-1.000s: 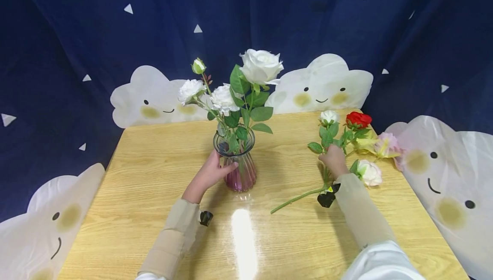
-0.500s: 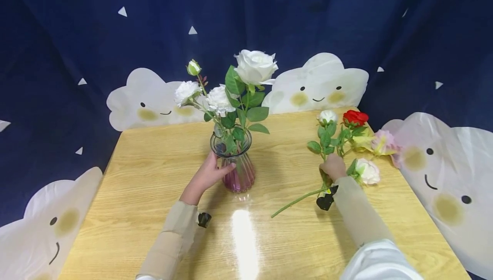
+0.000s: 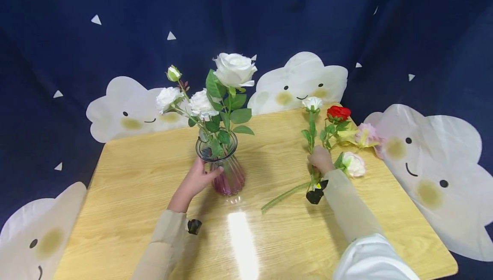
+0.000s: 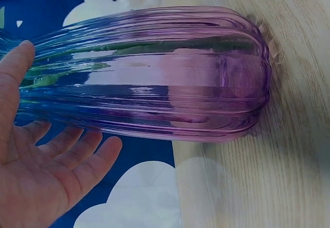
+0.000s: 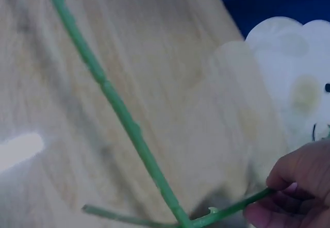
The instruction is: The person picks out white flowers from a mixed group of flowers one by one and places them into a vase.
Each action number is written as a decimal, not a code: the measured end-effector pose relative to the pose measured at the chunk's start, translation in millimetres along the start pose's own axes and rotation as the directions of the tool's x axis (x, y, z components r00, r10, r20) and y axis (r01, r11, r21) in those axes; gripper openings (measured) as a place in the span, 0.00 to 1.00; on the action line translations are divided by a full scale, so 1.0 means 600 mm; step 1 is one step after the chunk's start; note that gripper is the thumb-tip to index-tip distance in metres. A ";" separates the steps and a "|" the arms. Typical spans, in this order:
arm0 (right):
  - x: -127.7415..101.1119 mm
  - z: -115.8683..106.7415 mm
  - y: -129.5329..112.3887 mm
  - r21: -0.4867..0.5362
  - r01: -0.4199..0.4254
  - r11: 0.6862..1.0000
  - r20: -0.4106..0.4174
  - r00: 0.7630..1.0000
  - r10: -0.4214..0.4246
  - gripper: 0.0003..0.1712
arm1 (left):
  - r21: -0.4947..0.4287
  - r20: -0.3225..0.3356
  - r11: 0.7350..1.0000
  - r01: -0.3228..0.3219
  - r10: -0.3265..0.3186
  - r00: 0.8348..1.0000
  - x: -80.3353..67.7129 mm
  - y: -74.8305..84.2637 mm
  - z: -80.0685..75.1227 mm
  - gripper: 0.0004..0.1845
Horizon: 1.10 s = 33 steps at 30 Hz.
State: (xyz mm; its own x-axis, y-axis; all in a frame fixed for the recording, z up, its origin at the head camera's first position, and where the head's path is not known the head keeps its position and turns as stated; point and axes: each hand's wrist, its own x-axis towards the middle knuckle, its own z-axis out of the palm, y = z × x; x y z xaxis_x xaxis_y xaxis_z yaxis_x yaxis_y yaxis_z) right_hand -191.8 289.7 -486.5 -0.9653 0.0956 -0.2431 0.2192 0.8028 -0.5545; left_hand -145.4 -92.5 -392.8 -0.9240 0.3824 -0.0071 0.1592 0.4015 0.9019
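A ribbed glass vase point(image 3: 229, 178), blue-grey at its rim and purple-pink below, stands on the table with white flowers in it. My left hand point(image 3: 194, 182) is round its upper part, thumb in front; in the left wrist view the other fingers point(image 4: 85, 158) lie loosely bent along the far side. My right hand point(image 3: 321, 159) pinches a thin green stem to the right, in line with a small white rose point(image 3: 312, 103). In the right wrist view this held branch joins a longer green stem point(image 5: 121, 109), slanting clear of the tabletop.
Right of my right hand lie a red rose point(image 3: 338, 113), a pale pink-white rose point(image 3: 353, 164) and a pink flower point(image 3: 366, 135) with yellow petals or wrapping. A dark blue curtain point(image 3: 215, 10) with white cloud shapes borders the wooden table point(image 3: 135, 194).
The whole head view has shifted left a little. The white rose near my right hand now stands straighter and its stem's lower end has swung slightly. My left hand stays at the vase.
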 end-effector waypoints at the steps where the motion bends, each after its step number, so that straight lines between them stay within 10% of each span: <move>1: 0.000 -0.003 -0.006 0.013 0.004 1.000 -0.018 1.000 -0.003 0.22 | -0.007 0.001 1.000 -0.002 0.002 1.000 0.000 0.000 0.000 0.39; 7: 0.003 -0.023 -0.051 0.028 0.033 0.999 -0.201 0.979 -0.026 0.11 | -0.010 -0.001 1.000 -0.030 0.030 1.000 0.000 -0.001 -0.001 0.39; 13: 0.002 -0.042 -0.096 -0.004 0.138 0.990 -0.408 0.904 -0.127 0.08 | -0.004 -0.004 1.000 -0.026 0.026 1.000 0.000 -0.001 0.000 0.38; 23: -0.022 -0.083 -0.190 0.030 0.267 0.963 -0.509 0.833 -0.216 0.12 | 0.008 -0.016 1.000 -0.010 0.010 1.000 0.012 -0.043 0.002 0.38; 33: -0.055 -0.103 -0.299 -0.040 0.496 0.867 -0.619 0.669 -0.411 0.07 | 0.026 -0.043 0.995 -0.095 0.096 0.994 0.020 -0.063 0.005 0.38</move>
State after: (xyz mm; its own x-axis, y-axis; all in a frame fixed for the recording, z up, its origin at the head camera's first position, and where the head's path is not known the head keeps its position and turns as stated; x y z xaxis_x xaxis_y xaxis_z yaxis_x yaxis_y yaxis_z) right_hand -208.2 179.1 -330.2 -0.8238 0.0984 0.5583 -0.2947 0.7670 -0.5700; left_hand -161.5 -100.6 -428.3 -0.9186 0.3830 0.0978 0.2549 0.3849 0.8871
